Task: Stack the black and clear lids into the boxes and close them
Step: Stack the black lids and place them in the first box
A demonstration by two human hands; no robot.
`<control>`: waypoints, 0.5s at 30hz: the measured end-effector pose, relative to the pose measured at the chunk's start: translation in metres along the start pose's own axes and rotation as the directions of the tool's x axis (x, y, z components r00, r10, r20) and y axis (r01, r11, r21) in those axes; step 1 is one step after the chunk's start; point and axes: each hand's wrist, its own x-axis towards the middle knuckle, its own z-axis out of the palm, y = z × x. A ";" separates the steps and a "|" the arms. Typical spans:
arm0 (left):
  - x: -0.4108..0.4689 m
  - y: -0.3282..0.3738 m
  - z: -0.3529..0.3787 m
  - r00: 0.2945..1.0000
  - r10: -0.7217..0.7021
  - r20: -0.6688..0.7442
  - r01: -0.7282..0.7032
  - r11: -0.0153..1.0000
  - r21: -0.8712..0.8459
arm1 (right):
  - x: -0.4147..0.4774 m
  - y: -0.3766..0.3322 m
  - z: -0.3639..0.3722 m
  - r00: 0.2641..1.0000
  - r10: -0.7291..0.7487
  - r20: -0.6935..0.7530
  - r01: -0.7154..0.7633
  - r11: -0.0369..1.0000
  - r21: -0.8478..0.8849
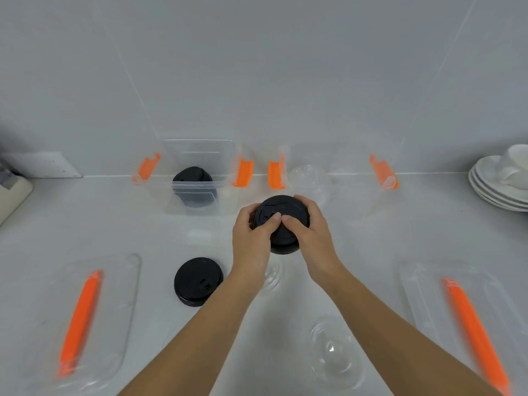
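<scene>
Seen from the head camera, both hands meet above the middle of the white table (400,238), clasped on a stack of black lids (288,208) held tilted in the air, well clear of both boxes. The left hand (251,238) has its fingers curled round the stack's left rim and its thumb laid across the top lid. The right hand (310,238) wraps its fingers over the far right rim, and its thumb also lies on top, so the two thumb tips touch near the lid's centre. Neither hand is slack; both grasp the stack firmly. Behind and to the left stands the left clear box (225,198), open, orange latches splayed out at each side, with more black lids (193,184) already lying inside it. Just beyond the hands, to the right, the right clear box (354,184) is hard to make out; a clear domed lid (310,175) seems to sit at its left end. A single black lid (198,281) lies flat on the table beside the left forearm. One clear lid (273,277) shows between the wrists and another clear lid (334,350) lies near the right forearm. Two box covers with orange strips lie flat, the left cover (114,281) and the right cover (423,295). White plates (491,190) with a cup (514,164) are stacked at the far right.
</scene>
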 end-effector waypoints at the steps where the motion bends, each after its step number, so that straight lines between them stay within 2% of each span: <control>1: 0.000 0.004 -0.008 1.000 0.012 -0.006 -0.012 1.000 -0.001 | -0.002 -0.002 0.009 1.000 -0.006 0.007 0.006 1.000 0.001; 9: 0.001 0.017 -0.078 0.995 0.043 -0.087 -0.047 0.998 -0.040 | -0.018 -0.001 0.080 0.998 -0.026 0.061 0.028 0.999 -0.030; 15: 0.004 0.009 -0.120 0.994 -0.005 -0.112 0.003 1.000 -0.017 | -0.029 0.014 0.121 0.996 -0.005 0.089 0.006 1.000 -0.016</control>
